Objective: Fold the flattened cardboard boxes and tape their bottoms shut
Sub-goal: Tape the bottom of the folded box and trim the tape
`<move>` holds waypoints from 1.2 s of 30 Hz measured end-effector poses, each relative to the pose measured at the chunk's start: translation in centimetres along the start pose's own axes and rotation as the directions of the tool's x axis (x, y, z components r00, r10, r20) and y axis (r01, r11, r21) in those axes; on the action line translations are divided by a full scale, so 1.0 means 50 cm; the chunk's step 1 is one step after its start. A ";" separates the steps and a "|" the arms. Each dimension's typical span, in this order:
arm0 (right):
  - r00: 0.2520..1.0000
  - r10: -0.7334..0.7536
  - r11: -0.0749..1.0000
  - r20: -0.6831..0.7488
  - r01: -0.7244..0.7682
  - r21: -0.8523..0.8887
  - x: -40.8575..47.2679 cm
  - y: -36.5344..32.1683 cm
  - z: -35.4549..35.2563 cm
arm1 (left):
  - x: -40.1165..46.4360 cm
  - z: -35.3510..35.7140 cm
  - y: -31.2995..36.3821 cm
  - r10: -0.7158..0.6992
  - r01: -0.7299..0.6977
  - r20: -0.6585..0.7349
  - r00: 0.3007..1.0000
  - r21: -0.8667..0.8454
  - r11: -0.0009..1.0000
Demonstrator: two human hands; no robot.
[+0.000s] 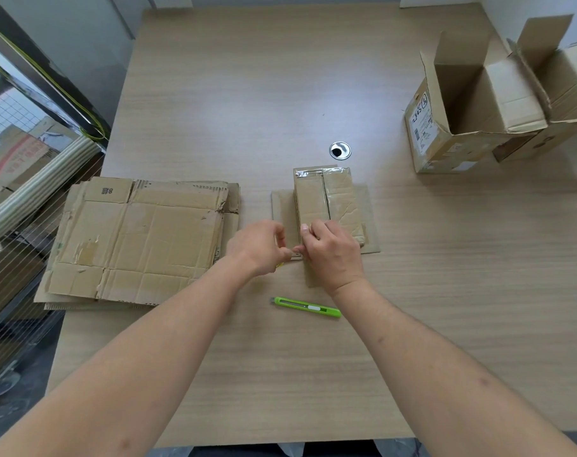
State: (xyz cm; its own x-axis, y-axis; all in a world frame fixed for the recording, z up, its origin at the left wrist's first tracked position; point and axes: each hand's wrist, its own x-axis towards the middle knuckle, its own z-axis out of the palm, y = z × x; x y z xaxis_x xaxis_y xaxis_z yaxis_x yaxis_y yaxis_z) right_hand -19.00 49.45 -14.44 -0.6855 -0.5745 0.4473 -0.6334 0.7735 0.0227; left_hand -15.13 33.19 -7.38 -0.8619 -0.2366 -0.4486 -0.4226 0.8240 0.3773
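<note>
The desk (280,94) carries all items. On its left side lies the stack of flattened boxes (138,239), broad creased sheets with torn edges and old tape scars; these are judged light but floppy along their score lines, best lifted by two opposite edges rather than by a corner. At the far right stand two erected boxes (462,127) with top flaps open, well apart from the work. Near the centre sits the small box (326,206), bottom up, its flaps closed along a centre seam, with glossy tape visible across the far end; it rests on its own splayed flaps. It is judged light, stiff at the folded edges, yielding at the seam, so it would slide on the desk unless held down. The right hand (333,252) rests at the near end of that seam, fingers curled; the left hand (264,245) meets it just beside the box, fingers pinched narrow. What they pinch is too small to identify; it may be a tape end. A green utility knife (306,306) lies near the wrists, apart from both hands. A metal cable grommet (340,150) sits beyond the small box.
</note>
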 end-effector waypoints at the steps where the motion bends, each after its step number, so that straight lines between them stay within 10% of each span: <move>1: 1.000 0.008 1.000 0.004 -0.008 0.010 0.000 0.000 0.000 | 0.000 -0.002 -0.004 0.007 -0.007 0.007 1.000 0.010 1.000; 5: 0.997 0.070 0.994 0.027 -0.072 0.083 0.005 0.010 0.000 | -0.010 -0.017 -0.049 -0.007 0.005 0.023 1.000 0.099 0.995; 21: 0.891 0.368 0.888 0.267 -0.422 0.183 0.031 -0.024 -0.045 | -0.052 -0.031 -0.062 0.089 -0.078 -0.015 0.996 -0.634 0.769; 29: 0.976 0.215 0.803 0.026 -0.192 0.564 -0.002 -0.041 -0.089 | -0.062 -0.010 -0.040 0.049 -0.071 -0.051 0.997 -0.690 0.721; 36: 0.956 0.231 0.722 0.180 -0.292 0.627 -0.015 -0.049 -0.093 | -0.080 -0.019 -0.024 0.099 -0.109 -0.053 0.994 -0.671 0.733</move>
State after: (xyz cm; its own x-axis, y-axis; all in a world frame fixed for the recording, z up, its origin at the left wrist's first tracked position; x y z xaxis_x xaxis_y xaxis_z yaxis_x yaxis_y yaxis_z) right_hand -15.27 49.23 -10.69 -0.8664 -0.4188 0.2721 -0.4820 0.5584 -0.6752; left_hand -11.44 32.66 -5.29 -0.9132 -0.1802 -0.3656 -0.4042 0.2846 0.8693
